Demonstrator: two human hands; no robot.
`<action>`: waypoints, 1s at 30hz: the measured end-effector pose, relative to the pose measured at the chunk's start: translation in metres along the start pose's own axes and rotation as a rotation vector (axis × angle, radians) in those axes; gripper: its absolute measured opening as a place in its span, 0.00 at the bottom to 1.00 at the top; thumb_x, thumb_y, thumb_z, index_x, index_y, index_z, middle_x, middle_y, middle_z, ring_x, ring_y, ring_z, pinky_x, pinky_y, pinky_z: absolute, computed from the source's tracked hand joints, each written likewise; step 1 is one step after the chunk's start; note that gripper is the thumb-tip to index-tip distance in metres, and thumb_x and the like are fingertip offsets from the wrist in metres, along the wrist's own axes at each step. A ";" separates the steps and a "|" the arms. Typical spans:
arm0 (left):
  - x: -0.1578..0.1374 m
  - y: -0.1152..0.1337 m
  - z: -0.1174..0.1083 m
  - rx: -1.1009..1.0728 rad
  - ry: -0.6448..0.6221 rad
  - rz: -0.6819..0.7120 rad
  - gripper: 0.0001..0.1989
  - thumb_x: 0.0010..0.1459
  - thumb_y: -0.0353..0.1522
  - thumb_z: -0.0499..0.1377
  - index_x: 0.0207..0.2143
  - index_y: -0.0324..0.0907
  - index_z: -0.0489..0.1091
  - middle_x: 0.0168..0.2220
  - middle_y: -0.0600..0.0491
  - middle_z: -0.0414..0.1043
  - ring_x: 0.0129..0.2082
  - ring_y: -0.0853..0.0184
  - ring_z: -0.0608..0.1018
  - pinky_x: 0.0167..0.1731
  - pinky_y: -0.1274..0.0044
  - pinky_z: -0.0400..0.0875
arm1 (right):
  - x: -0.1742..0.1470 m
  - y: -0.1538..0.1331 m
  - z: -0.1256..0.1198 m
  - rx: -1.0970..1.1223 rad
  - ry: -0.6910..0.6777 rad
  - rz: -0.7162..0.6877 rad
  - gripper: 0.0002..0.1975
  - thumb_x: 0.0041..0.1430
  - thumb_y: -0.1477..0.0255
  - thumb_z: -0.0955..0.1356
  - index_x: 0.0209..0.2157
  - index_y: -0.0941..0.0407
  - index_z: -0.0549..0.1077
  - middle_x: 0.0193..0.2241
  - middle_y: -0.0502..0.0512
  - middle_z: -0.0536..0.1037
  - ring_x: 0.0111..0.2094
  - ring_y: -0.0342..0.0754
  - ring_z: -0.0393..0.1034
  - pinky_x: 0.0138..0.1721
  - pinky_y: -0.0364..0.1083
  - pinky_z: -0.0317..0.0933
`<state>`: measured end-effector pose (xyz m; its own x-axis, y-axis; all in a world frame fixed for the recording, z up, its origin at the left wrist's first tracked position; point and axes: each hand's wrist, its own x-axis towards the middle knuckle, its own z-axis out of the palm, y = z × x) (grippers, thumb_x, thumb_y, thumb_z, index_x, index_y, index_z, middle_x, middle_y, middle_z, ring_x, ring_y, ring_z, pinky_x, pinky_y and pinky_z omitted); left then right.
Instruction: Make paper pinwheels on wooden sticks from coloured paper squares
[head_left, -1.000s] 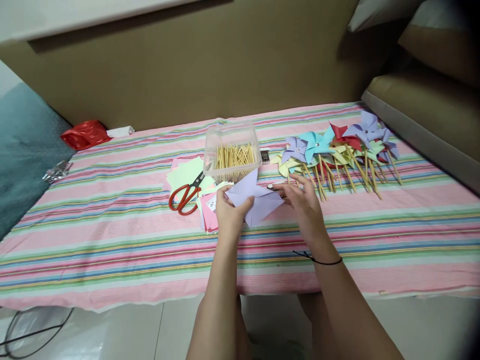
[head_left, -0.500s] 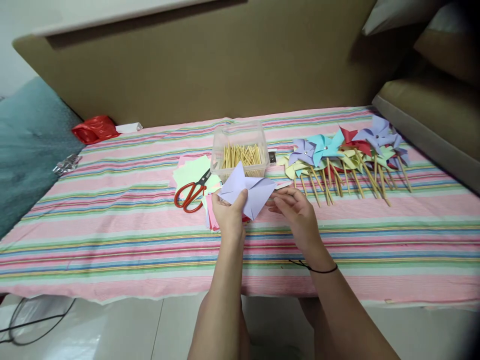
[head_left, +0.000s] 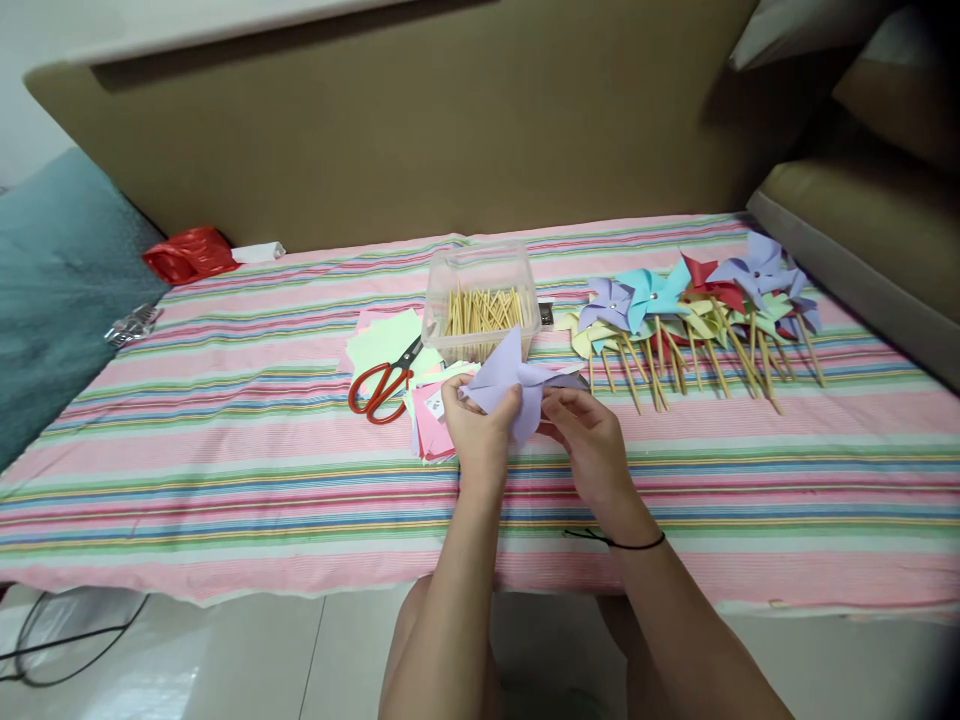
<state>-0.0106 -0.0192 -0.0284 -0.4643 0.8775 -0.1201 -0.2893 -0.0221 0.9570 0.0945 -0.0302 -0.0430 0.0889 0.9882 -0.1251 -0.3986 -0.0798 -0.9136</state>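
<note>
A purple paper pinwheel (head_left: 504, 385), its blades partly curled, is raised above the cloth near the middle. My left hand (head_left: 480, 430) grips it from the left, thumb pressed on the front. On the other side my right hand (head_left: 592, 435), a thin black cord round its wrist, has its curled fingers closed at the paper's right edge; the fingertips are partly hidden. Just left and below lie small stacked paper sheets (head_left: 431, 425) in pink and other colours. Behind the pinwheel stands a clear plastic box (head_left: 480, 262) of short wooden sticks (head_left: 486, 310).
Red-handled scissors (head_left: 382, 390) rest on pale green paper (head_left: 386, 340). Several pinwheels on sticks (head_left: 652, 295) lie in a row at the right. A red plastic bag (head_left: 191, 255) is at the far left on the striped cloth (head_left: 225, 430), before the sofa back (head_left: 412, 130).
Both hands are closer together, the left having moved right with the pinwheel. Its blades now curl more, and more of the stacked sheets shows beneath.
</note>
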 end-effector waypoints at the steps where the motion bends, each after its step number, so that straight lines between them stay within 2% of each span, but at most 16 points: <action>1: -0.001 0.000 0.000 0.011 -0.007 0.004 0.29 0.39 0.31 0.69 0.40 0.45 0.56 0.31 0.57 0.72 0.28 0.70 0.76 0.28 0.79 0.69 | 0.000 0.000 0.000 0.015 0.010 0.028 0.15 0.42 0.60 0.78 0.28 0.53 0.76 0.31 0.50 0.80 0.29 0.46 0.75 0.35 0.50 0.74; 8: -0.006 0.001 0.002 0.113 -0.080 0.016 0.28 0.40 0.32 0.69 0.39 0.46 0.55 0.25 0.61 0.69 0.21 0.72 0.71 0.23 0.81 0.65 | 0.002 -0.006 0.000 0.150 0.040 0.114 0.16 0.38 0.61 0.79 0.29 0.54 0.78 0.28 0.48 0.80 0.29 0.43 0.73 0.34 0.44 0.71; 13: -0.003 -0.001 0.000 0.154 -0.135 0.013 0.28 0.40 0.33 0.69 0.40 0.46 0.56 0.26 0.61 0.69 0.23 0.71 0.72 0.23 0.81 0.65 | 0.003 -0.010 0.001 0.179 0.117 0.142 0.15 0.33 0.67 0.80 0.28 0.54 0.80 0.27 0.48 0.81 0.30 0.43 0.73 0.34 0.43 0.70; 17: -0.001 -0.002 -0.001 0.152 -0.182 0.018 0.28 0.39 0.33 0.69 0.39 0.45 0.56 0.26 0.61 0.69 0.23 0.71 0.72 0.23 0.81 0.65 | 0.004 -0.008 0.001 0.195 0.150 0.134 0.15 0.30 0.71 0.81 0.26 0.53 0.80 0.26 0.47 0.80 0.30 0.44 0.73 0.34 0.44 0.69; 24: -0.003 0.002 -0.001 0.162 -0.234 -0.014 0.29 0.40 0.33 0.70 0.40 0.45 0.56 0.24 0.62 0.67 0.20 0.72 0.70 0.21 0.82 0.63 | 0.004 -0.005 0.001 0.192 0.201 0.101 0.13 0.31 0.71 0.80 0.25 0.53 0.81 0.26 0.48 0.81 0.29 0.44 0.73 0.32 0.44 0.68; 30: -0.004 -0.002 0.004 0.048 -0.216 0.012 0.29 0.39 0.32 0.70 0.39 0.45 0.56 0.31 0.59 0.69 0.28 0.72 0.74 0.28 0.80 0.67 | 0.003 -0.002 0.004 0.135 0.272 -0.011 0.13 0.34 0.71 0.79 0.27 0.54 0.81 0.25 0.49 0.81 0.28 0.44 0.74 0.32 0.45 0.69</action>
<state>-0.0053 -0.0205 -0.0293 -0.2754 0.9598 -0.0538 -0.2422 -0.0151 0.9701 0.0921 -0.0265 -0.0401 0.3280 0.9160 -0.2309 -0.5120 -0.0331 -0.8584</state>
